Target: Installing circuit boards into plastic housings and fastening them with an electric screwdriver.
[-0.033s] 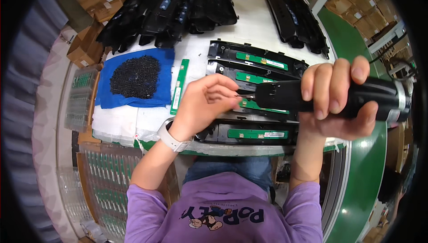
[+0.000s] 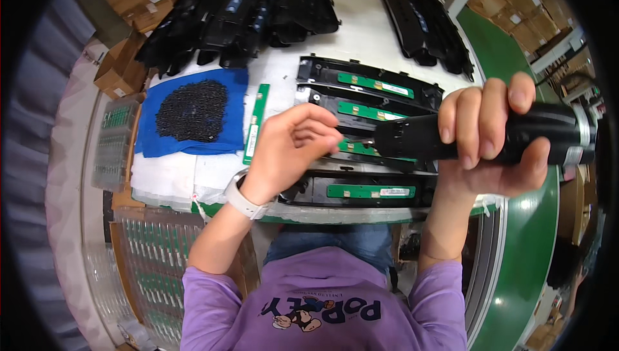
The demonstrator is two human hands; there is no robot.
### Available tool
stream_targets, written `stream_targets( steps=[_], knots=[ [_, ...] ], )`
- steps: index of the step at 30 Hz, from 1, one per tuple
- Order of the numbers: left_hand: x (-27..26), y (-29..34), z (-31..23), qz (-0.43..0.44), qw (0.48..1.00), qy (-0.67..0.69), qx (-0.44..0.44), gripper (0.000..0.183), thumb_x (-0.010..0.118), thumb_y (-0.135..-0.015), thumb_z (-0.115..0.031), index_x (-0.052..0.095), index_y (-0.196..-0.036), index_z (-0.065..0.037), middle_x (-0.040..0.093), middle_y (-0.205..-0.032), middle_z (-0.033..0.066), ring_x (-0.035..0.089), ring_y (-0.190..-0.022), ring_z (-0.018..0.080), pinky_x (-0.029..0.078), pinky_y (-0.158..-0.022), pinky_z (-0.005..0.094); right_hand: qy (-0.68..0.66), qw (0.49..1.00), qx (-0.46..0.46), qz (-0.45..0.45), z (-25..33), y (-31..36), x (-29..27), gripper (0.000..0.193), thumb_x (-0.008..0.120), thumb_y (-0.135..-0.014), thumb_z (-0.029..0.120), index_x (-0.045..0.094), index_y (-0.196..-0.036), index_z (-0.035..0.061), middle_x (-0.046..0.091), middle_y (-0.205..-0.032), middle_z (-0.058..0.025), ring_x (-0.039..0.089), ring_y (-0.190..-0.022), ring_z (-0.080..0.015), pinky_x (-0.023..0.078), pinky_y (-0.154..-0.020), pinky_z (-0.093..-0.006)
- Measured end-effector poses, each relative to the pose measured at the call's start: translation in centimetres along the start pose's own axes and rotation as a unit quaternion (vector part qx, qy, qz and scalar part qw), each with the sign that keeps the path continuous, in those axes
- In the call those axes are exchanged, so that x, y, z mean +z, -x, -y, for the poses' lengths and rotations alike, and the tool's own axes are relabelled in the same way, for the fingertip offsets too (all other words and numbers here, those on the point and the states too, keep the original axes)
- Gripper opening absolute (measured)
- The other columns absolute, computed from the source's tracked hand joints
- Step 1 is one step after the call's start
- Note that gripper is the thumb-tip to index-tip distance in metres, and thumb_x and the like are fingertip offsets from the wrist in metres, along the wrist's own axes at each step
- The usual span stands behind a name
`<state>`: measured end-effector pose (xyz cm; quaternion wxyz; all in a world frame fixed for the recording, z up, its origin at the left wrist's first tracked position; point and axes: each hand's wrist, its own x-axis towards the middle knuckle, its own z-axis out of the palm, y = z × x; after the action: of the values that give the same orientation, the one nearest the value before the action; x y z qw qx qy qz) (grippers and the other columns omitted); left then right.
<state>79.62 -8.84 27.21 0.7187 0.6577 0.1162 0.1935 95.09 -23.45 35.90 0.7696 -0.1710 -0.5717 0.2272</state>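
Note:
My right hand (image 2: 487, 135) is wrapped round a black electric screwdriver (image 2: 419, 137), held level with its bit (image 2: 362, 141) pointing left. Close to the tip of that bit, my left hand (image 2: 296, 138) has its thumb and forefinger pressed together and the other fingers curled. Whatever the pinch may hold is too small to make out. Beneath both hands lie several long black plastic housings (image 2: 309, 190), each with a narrow green circuit board (image 2: 371, 191) inside. One loose green board (image 2: 256, 125) rests to the left of them. Part of the middle housings is hidden by my hands and the screwdriver.
A heap of small black screws (image 2: 192, 110) sits on a blue cloth (image 2: 235, 96) at the left. More black housings are piled at the far left (image 2: 258, 12) and far right (image 2: 425, 25) of the white table (image 2: 361, 12). Trays of boards (image 2: 151, 267) stand below the table's left edge.
My left fingertips have drawn slightly left from the screwdriver bit, leaving a small gap. The screwdriver has shifted a little to the right in view.

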Motion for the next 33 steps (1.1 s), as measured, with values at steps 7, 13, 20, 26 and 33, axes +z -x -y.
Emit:
stream_targets(
  steps=[7,13,20,26,33],
  knots=[
    [0.0,0.3,-0.6,-0.031,0.996,-0.087,0.017,0.010,0.058,-0.087,0.001,0.061,-0.096,0.002,0.065,-0.080,0.0041,0.061,-0.071,0.0075,0.050,-0.067,0.0202,0.171,0.962,0.133,-0.165,2.9,1.9,-2.7,0.030,0.058,-0.081,0.017,0.048,-0.099,-0.0049,0.046,-0.055,-0.0051,0.040,-0.038,-0.0117,0.035,-0.040,-0.0256],
    [1.4,-0.1,-0.6,-0.043,0.983,-0.169,0.060,0.010,0.061,-0.083,0.001,0.064,-0.093,0.001,0.066,-0.079,0.0040,0.062,-0.069,0.0081,0.048,-0.064,0.0212,0.268,0.930,0.151,-0.200,3.4,3.4,-4.2,0.034,0.055,-0.083,0.030,0.047,-0.098,0.0005,0.041,-0.057,-0.0008,0.039,-0.039,-0.0098,0.038,-0.045,-0.0268],
    [1.8,-0.3,0.0,-0.033,0.973,-0.214,0.080,0.011,0.062,-0.081,0.001,0.065,-0.091,0.001,0.066,-0.078,0.0068,0.062,-0.066,0.0104,0.047,-0.061,0.0221,0.254,0.941,0.144,-0.173,3.7,3.8,-5.1,0.034,0.054,-0.083,0.029,0.046,-0.100,0.0006,0.043,-0.058,-0.0011,0.039,-0.040,-0.0100,0.038,-0.045,-0.0270],
    [1.9,-0.5,0.0,-0.035,0.970,-0.224,0.087,0.010,0.062,-0.080,0.001,0.066,-0.090,0.000,0.066,-0.078,0.0065,0.061,-0.066,0.0099,0.046,-0.060,0.0217,0.203,0.961,0.121,-0.140,3.6,3.8,-5.3,0.035,0.053,-0.084,0.029,0.046,-0.102,0.0000,0.043,-0.059,-0.0011,0.039,-0.040,-0.0095,0.038,-0.046,-0.0266],
    [1.8,-0.5,0.0,-0.034,0.970,-0.227,0.075,0.011,0.062,-0.080,0.000,0.066,-0.090,0.000,0.066,-0.077,0.0062,0.061,-0.066,0.0099,0.046,-0.061,0.0216,0.161,0.958,0.126,-0.202,2.7,3.7,-4.7,0.028,0.061,-0.079,0.016,0.049,-0.094,-0.0037,0.049,-0.055,-0.0056,0.043,-0.040,-0.0117,0.037,-0.040,-0.0246]
  ],
)
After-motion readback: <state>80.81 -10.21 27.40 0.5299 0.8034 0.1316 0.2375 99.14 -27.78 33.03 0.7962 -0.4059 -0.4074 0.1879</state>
